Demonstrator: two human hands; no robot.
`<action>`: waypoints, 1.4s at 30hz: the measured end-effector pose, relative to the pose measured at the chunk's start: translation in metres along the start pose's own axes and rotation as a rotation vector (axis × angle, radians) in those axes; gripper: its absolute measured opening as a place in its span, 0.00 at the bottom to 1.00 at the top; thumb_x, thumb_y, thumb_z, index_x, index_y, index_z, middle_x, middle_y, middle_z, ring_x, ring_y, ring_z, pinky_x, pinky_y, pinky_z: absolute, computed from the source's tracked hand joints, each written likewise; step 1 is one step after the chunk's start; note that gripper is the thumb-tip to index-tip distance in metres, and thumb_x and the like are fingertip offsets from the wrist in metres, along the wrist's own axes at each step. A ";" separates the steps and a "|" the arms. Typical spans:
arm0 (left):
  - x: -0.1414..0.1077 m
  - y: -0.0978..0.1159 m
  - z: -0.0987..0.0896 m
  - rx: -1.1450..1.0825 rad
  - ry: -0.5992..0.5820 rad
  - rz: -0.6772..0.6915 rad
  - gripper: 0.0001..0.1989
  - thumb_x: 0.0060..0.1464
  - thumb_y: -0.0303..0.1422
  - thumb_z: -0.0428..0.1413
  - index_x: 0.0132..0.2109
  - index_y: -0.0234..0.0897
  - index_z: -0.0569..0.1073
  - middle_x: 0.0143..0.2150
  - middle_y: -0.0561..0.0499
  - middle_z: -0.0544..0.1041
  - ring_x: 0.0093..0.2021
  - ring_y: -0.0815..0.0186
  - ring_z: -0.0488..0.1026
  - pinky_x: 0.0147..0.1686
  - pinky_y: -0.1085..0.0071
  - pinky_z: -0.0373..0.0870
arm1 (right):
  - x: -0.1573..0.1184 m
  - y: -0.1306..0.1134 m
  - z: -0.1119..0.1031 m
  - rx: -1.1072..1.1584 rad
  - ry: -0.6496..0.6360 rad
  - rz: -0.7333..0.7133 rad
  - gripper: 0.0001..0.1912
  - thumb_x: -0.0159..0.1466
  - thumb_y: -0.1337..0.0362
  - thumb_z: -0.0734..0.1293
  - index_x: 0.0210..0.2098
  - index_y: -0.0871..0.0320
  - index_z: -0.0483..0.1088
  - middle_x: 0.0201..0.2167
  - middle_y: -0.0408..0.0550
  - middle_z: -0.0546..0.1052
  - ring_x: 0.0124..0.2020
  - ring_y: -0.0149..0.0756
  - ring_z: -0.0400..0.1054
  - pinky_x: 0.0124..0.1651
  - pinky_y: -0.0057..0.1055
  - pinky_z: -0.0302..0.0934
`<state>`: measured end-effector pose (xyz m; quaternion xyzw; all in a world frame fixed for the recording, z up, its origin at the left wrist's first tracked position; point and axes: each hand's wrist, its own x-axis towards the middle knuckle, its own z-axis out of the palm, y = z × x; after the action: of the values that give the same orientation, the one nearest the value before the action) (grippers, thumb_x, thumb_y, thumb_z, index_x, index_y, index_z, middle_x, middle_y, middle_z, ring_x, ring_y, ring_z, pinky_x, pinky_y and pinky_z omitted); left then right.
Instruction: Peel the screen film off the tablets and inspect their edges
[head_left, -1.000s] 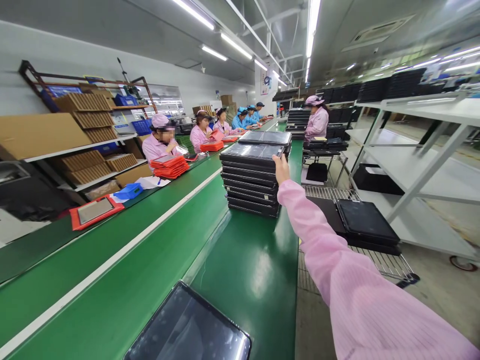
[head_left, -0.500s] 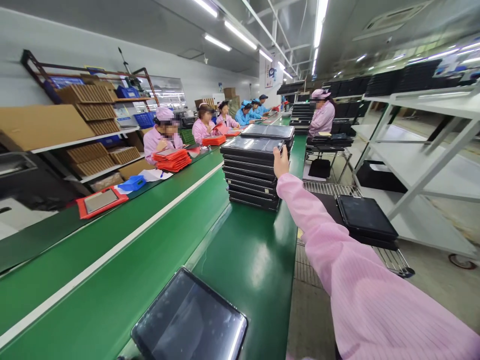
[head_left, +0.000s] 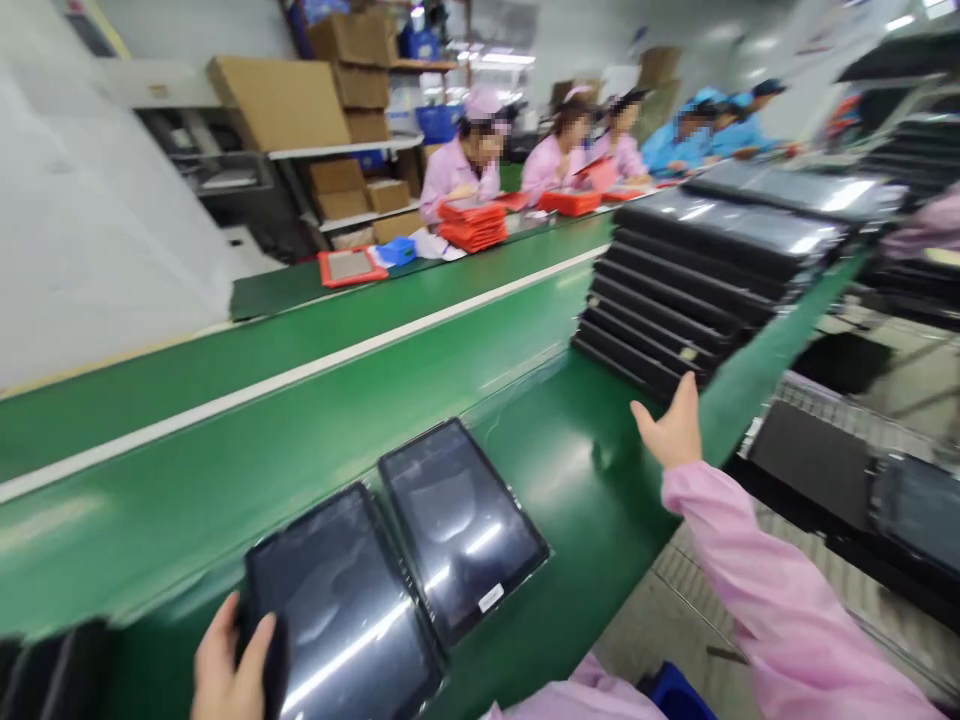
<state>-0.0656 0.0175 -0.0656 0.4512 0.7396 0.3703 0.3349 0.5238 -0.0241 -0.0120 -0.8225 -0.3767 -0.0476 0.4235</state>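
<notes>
Two film-wrapped black tablets (head_left: 337,600) lie side by side on our green conveyor belt (head_left: 570,470). Our left hand (head_left: 229,665) has its fingers clamped on the left tablet's outer edge. Our right hand (head_left: 671,430) is empty, fingers spread apart, just beside a tall stack of tablets (head_left: 675,300). Co-workers (head_left: 469,165) in pink smocks sit beyond the far belt.

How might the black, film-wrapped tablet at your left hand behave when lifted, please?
The black, film-wrapped tablet is probably stiff, keeping straight edges; the glossy film looks slippery, given its glare; its glass-like screen may be fragile.
</notes>
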 end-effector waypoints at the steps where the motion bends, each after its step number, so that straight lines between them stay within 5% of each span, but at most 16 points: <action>1: -0.011 0.003 0.003 -0.028 -0.006 0.026 0.42 0.48 0.56 0.57 0.69 0.54 0.58 0.74 0.54 0.56 0.71 0.46 0.55 0.70 0.53 0.49 | -0.013 -0.002 0.008 0.004 -0.074 -0.005 0.54 0.59 0.43 0.65 0.72 0.66 0.39 0.74 0.63 0.40 0.74 0.57 0.32 0.73 0.57 0.32; 6: -0.029 0.013 0.017 -0.230 -0.020 0.066 0.36 0.58 0.48 0.55 0.69 0.42 0.57 0.73 0.45 0.56 0.72 0.52 0.52 0.71 0.56 0.46 | -0.086 -0.038 0.056 0.113 -0.566 -0.148 0.36 0.63 0.40 0.60 0.63 0.55 0.64 0.65 0.61 0.66 0.67 0.58 0.57 0.70 0.59 0.46; 8: -0.028 0.011 0.017 -0.274 -0.009 0.073 0.36 0.59 0.46 0.56 0.69 0.41 0.57 0.73 0.44 0.55 0.73 0.52 0.52 0.71 0.57 0.46 | -0.113 -0.062 0.074 0.178 -0.741 -0.241 0.31 0.64 0.41 0.60 0.59 0.51 0.68 0.63 0.55 0.70 0.67 0.53 0.59 0.70 0.55 0.48; 11: -0.027 0.010 0.017 -0.282 -0.009 0.086 0.35 0.59 0.44 0.56 0.69 0.39 0.58 0.73 0.43 0.55 0.73 0.52 0.52 0.71 0.57 0.46 | -0.136 -0.094 0.094 0.233 -0.858 -0.305 0.35 0.62 0.41 0.65 0.63 0.51 0.64 0.66 0.55 0.65 0.70 0.53 0.52 0.71 0.56 0.45; 16: -0.028 0.011 0.019 -0.289 -0.026 0.110 0.35 0.59 0.43 0.56 0.70 0.41 0.57 0.73 0.43 0.56 0.73 0.53 0.51 0.71 0.57 0.47 | -0.137 -0.113 0.102 0.282 -0.889 -0.289 0.40 0.59 0.43 0.69 0.65 0.53 0.59 0.67 0.60 0.62 0.72 0.57 0.46 0.71 0.59 0.42; 23: -0.022 0.008 0.017 -0.378 -0.039 0.108 0.38 0.55 0.44 0.60 0.69 0.39 0.59 0.73 0.41 0.56 0.73 0.52 0.50 0.71 0.56 0.48 | -0.140 -0.119 0.078 0.466 -0.960 -0.112 0.34 0.59 0.50 0.72 0.61 0.51 0.62 0.60 0.55 0.71 0.61 0.55 0.66 0.64 0.53 0.61; 30: -0.022 0.008 0.017 -0.398 -0.025 0.111 0.37 0.54 0.43 0.62 0.67 0.37 0.62 0.71 0.40 0.59 0.72 0.52 0.53 0.71 0.56 0.48 | -0.126 -0.112 0.069 0.583 -1.092 0.080 0.35 0.55 0.54 0.75 0.59 0.51 0.66 0.62 0.52 0.72 0.64 0.55 0.64 0.64 0.50 0.62; 42: -0.023 0.011 0.018 -0.400 -0.008 0.134 0.33 0.54 0.39 0.61 0.65 0.36 0.65 0.70 0.40 0.62 0.71 0.53 0.57 0.70 0.57 0.51 | -0.148 -0.116 0.074 0.620 -0.958 0.042 0.35 0.58 0.53 0.74 0.62 0.53 0.66 0.62 0.52 0.71 0.63 0.52 0.65 0.64 0.48 0.62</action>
<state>-0.0371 0.0040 -0.0619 0.4253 0.6185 0.5293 0.3956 0.3244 -0.0142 -0.0413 -0.5969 -0.5064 0.4520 0.4278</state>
